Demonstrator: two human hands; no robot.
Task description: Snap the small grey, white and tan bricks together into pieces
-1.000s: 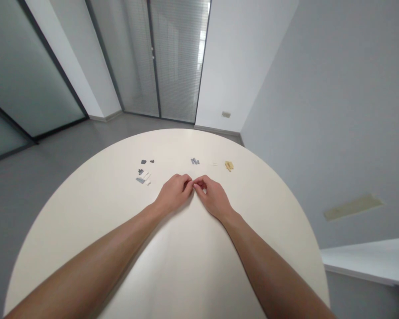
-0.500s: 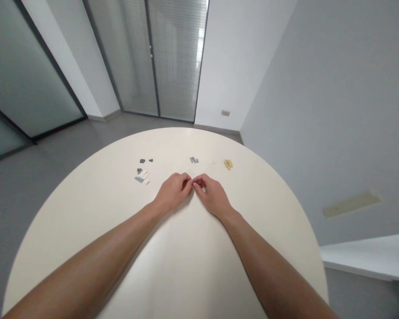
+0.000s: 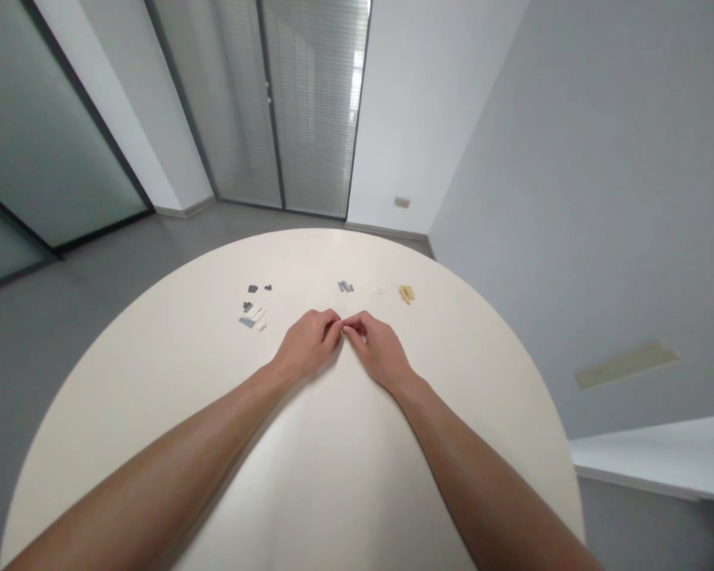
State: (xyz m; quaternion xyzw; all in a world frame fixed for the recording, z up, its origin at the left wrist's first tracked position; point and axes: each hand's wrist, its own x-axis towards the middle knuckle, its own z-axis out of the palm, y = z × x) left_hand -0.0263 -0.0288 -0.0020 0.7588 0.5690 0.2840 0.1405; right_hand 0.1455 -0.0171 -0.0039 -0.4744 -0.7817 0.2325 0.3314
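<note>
My left hand (image 3: 307,342) and my right hand (image 3: 377,346) rest side by side on the round cream table (image 3: 155,412), fingertips meeting in the middle. Both are curled into a pinch; whatever they hold is too small to make out. Just beyond them lie small flat pieces: a grey and white cluster (image 3: 252,313) to the left, a small grey piece (image 3: 345,286) straight ahead, and a tan piece (image 3: 407,294) to the right.
Two dark bits (image 3: 259,288) lie behind the left cluster. A faint pale piece (image 3: 379,291) sits between the grey and tan ones. A grey wall (image 3: 600,198) stands close on the right, a white ledge (image 3: 654,460) at lower right, glass doors (image 3: 309,103) beyond.
Both hands keep the same pinched pose, fingertips together. The view has shifted very slightly; nothing on the table has moved.
</note>
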